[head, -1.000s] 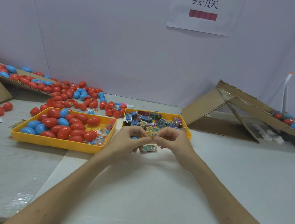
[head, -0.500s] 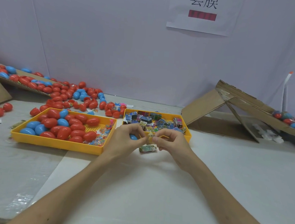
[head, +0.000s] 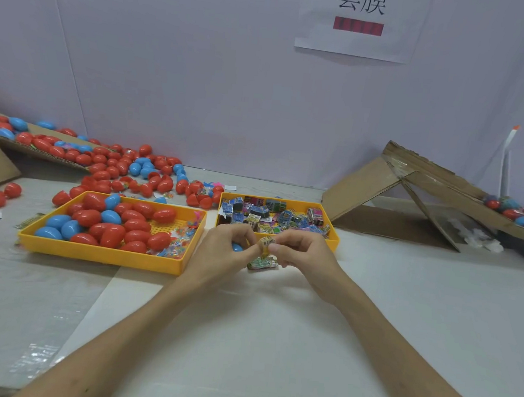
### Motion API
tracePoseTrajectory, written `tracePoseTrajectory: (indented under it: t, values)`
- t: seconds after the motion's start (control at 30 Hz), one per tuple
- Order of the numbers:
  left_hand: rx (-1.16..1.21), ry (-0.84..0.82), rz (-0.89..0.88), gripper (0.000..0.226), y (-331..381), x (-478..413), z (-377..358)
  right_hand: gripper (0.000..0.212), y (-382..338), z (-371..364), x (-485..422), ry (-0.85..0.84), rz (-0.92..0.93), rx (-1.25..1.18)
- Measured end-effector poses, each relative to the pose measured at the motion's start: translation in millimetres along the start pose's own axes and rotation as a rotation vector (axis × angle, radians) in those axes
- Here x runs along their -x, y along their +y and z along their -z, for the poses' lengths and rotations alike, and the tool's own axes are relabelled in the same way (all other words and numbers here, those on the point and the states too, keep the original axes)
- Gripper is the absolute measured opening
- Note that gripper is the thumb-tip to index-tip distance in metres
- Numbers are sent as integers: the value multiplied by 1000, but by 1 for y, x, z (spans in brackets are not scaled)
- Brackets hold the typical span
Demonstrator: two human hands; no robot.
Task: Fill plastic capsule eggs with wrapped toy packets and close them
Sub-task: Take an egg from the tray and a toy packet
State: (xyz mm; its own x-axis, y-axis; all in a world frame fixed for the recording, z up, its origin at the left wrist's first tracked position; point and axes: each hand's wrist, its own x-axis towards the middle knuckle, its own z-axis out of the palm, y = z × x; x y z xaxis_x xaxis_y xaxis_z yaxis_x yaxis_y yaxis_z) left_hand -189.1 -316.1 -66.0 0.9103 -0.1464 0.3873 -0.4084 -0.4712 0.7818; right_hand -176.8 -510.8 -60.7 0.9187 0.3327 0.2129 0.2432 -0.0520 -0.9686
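My left hand [head: 222,252] grips a blue capsule egg [head: 236,247], mostly hidden inside the curled fingers. My right hand [head: 301,254] pinches a small yellow-printed toy packet [head: 265,242] right at the egg, between both sets of fingertips. A second packet [head: 262,262], green and white, lies on the table just under my hands. Behind them a yellow tray [head: 330,236] holds several wrapped packets. To the left another yellow tray [head: 106,256] holds several red and blue eggs.
Loose red and blue eggs [head: 149,172] are scattered behind the left tray and up a cardboard ramp [head: 47,133] at far left. A folded cardboard ramp [head: 414,183] with several eggs stands at the right. A white wall closes the back.
Both hands stayed together in front of the packet tray. My right fingers have worked the yellow packet up between the fingertips, so more of it shows now.
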Motion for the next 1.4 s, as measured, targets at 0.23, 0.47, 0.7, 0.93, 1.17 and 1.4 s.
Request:
tracePoseTrajectory:
  t: [0.23, 0.47, 0.7, 0.93, 1.17, 1.4]
  values:
    - [30, -11, 61, 16, 3, -1, 1, 4, -4, -2, 2, -15, -11, -103]
    - [312, -84, 194, 18, 3, -5, 4, 31, -6, -2, 2, -30, -39, -245]
    - [931, -168, 412, 25, -1, -15, 13, 32, -9, 4, -2, 91, -79, -333]
    - [943, -105, 416, 26, -3, -14, 13, 29, -10, 5, -3, 126, -87, -331]
    - [891, -111, 402, 26, -3, -14, 14, 35, -11, 5, -1, 86, -91, -286]
    - [1148, -3, 419, 30, -6, -14, 16, 42, -8, 8, -3, 87, -86, -294]
